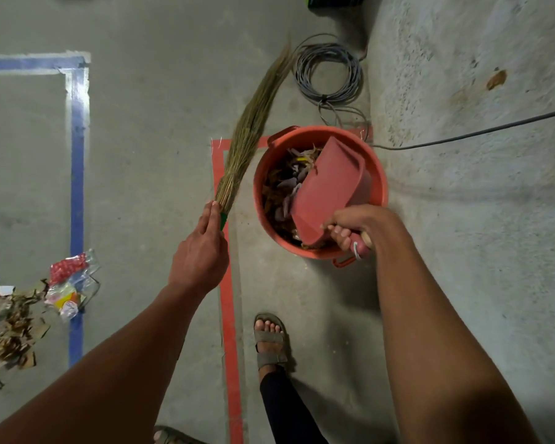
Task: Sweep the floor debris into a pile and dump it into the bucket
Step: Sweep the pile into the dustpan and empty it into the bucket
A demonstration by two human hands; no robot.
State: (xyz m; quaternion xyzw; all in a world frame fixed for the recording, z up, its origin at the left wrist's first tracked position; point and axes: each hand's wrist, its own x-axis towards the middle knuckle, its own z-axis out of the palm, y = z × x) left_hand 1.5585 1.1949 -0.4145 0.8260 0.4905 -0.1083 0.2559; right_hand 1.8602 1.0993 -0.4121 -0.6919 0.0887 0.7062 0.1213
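Observation:
An orange-red bucket (378, 174) stands on the concrete floor at centre, holding leaves and scraps of paper. My right hand (356, 229) grips the handle of a red dustpan (330, 187), which is tipped upside down over the bucket's inside. My left hand (202, 251) holds the green-wrapped base of a straw broom (253, 123); its bristles stretch up and away beside the bucket's left side. A pile of debris (29, 315), plastic wrappers and dry leaves, lies on the floor at the lower left.
Red tape (228, 299) and blue tape (77, 187) mark lines on the floor. A coil of grey cable (327, 72) lies behind the bucket, and a black cord (478, 131) runs to the right. My sandalled foot (269, 341) stands below the bucket.

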